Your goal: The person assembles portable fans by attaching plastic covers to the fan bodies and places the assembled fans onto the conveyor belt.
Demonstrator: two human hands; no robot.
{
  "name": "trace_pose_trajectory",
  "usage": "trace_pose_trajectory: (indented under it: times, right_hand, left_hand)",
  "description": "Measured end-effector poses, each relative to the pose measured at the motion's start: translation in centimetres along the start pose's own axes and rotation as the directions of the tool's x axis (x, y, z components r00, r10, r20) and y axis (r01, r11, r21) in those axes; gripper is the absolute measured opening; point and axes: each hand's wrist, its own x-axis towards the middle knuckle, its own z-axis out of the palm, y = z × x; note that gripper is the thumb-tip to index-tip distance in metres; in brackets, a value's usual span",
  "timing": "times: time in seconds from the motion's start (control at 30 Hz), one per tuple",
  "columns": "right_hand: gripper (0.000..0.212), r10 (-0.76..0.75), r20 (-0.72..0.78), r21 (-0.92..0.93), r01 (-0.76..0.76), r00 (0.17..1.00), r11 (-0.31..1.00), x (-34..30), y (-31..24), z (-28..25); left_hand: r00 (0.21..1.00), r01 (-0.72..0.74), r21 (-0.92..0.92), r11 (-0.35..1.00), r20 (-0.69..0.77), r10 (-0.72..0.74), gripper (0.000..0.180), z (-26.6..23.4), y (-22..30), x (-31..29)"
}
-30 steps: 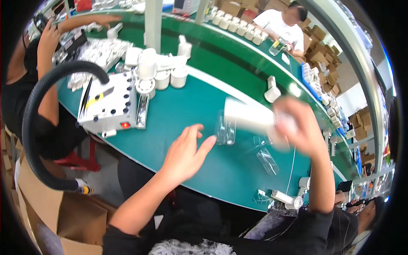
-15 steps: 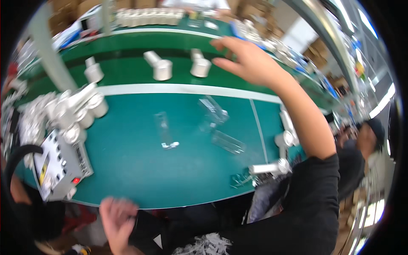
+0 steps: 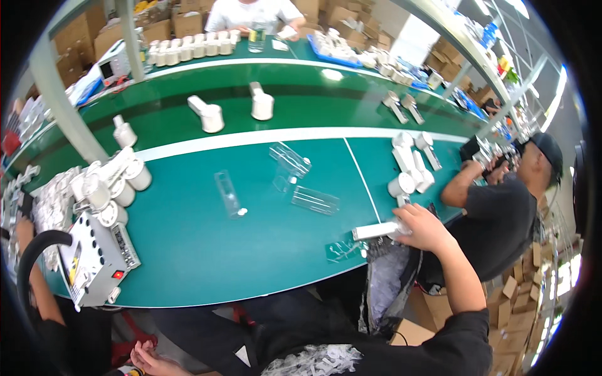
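Observation:
At the table's right front, my right hand is closed around the round end of a white device with a flat bar-shaped handle. The handle points left over the table; the fingers partly hide the round end. My left hand hangs low at the left, below the table edge, fingers apart and loosely curled, with nothing visible in it. More white devices of the same sort lie just beyond my right hand. Clear plastic trays lie mid-table, with another clear tray to their left.
A grey metal box with a red switch stands at the left, beside piled white devices. Further devices rest on the green belt. An open plastic bag hangs at the front edge. A co-worker works at the right.
My right hand has come back from above the belt to the table's right front and closed on a white device. My left hand has dropped lower. The view has shifted.

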Motion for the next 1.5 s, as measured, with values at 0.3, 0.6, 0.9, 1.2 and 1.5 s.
trace_pose_trajectory:
  times: [0.3,0.6,0.9,1.2,1.5]
  right_hand:
    - [0.061,-0.381,0.056,0.936,0.085,0.923,0.342,-0.6,-13.9,3.5]
    - [0.054,-0.848,-0.529,0.234,0.966,0.032,-0.109,6.6,-48.2,17.3]
    - [0.054,-0.733,0.011,0.994,0.074,0.680,0.085,3.3,-53.2,17.7]
    - [0.060,-0.743,0.329,0.838,-0.543,0.583,-0.055,6.0,-49.6,16.4]
    - [0.060,-0.940,0.056,0.929,0.327,0.337,0.173,7.7,-33.3,9.8]
  left_hand:
    - [0.959,0.046,0.100,0.994,0.274,-0.072,0.043,-4.6,-1.4,0.2]
    - [0.877,0.460,-0.780,0.425,0.475,-0.077,0.101,-4.9,1.7,-7.0]
    - [0.883,0.467,-0.791,0.396,0.437,-0.170,0.113,-8.1,3.6,-4.1]
    - [0.804,0.587,-0.618,0.524,0.522,-0.285,0.077,-9.4,4.0,-5.9]
    - [0.558,0.095,0.530,0.842,0.673,-0.486,0.034,-5.0,12.0,-12.1]
